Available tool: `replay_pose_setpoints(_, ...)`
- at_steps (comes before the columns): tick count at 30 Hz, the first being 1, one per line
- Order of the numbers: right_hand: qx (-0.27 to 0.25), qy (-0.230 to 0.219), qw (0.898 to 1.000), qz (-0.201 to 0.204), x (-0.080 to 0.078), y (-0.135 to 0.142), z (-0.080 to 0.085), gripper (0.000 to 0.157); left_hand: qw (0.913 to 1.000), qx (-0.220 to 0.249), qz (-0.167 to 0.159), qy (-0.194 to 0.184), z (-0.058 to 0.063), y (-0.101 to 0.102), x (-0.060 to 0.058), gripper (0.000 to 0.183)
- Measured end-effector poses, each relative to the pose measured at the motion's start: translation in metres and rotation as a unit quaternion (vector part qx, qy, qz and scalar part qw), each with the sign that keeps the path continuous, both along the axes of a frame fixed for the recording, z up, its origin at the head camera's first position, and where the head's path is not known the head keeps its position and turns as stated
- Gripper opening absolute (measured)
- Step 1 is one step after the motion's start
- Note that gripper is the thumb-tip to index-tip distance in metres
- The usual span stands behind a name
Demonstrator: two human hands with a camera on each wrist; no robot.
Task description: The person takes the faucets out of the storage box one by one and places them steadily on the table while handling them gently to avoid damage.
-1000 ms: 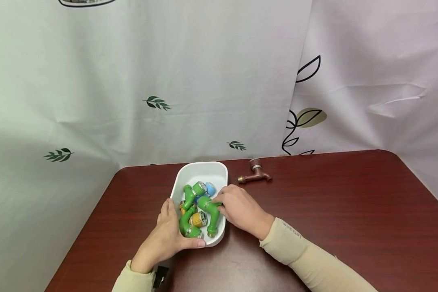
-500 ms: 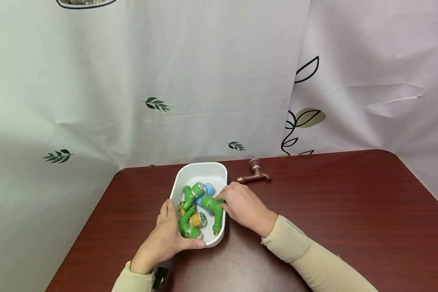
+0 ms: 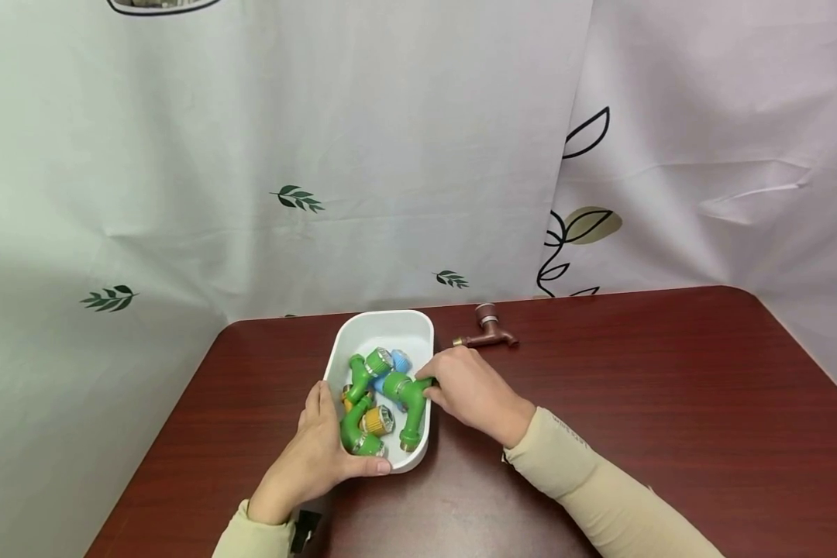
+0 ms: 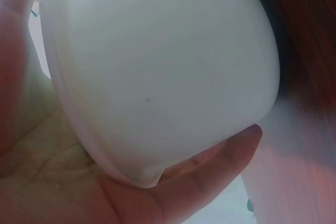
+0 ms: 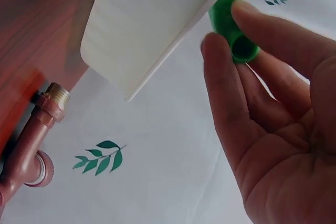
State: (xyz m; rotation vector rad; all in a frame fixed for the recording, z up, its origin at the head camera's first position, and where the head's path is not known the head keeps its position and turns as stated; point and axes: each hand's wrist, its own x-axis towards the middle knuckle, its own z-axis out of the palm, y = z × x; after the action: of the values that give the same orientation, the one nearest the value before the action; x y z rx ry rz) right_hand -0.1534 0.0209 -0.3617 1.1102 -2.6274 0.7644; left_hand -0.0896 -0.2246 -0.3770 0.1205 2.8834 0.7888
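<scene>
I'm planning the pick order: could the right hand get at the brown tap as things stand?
Probably, once free: the brown tap lies on the table just beyond the right hand, outside the white tray, with nothing lying on it, but that hand pinches a green tap.

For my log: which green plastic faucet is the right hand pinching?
The right hand pinches the rightmost green faucet, partly inside the white oblong tub; the other two lie left, unpinched.
</scene>
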Motion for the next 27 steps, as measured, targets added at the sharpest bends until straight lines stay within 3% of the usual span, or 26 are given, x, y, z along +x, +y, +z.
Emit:
replay_pose_setpoints(5, 0.004, -0.023, 1.0, -0.02, 0.0011, -0.0003, 0.0018, 0.013, 1.0, 0.0, 0.002, -0.006, 0.001, 0.0003, 0.0002, 0.153)
replay_pose_setpoints(13, 0.015, 0.021, 0.999, -0.033, 0.0035, -0.0019, 0.0002, 0.009, 1.0, 0.0, 0.002, -0.003, 0.0004, -0.0001, 0.0006, 0.154)
replay_pose_setpoints(27, -0.028, 0.042, 0.998, -0.031, -0.0032, 0.0053, 0.0036, 0.012, 1.0, 0.0, 0.002, -0.002, 0.0004, 0.0002, 0.0002, 0.153)
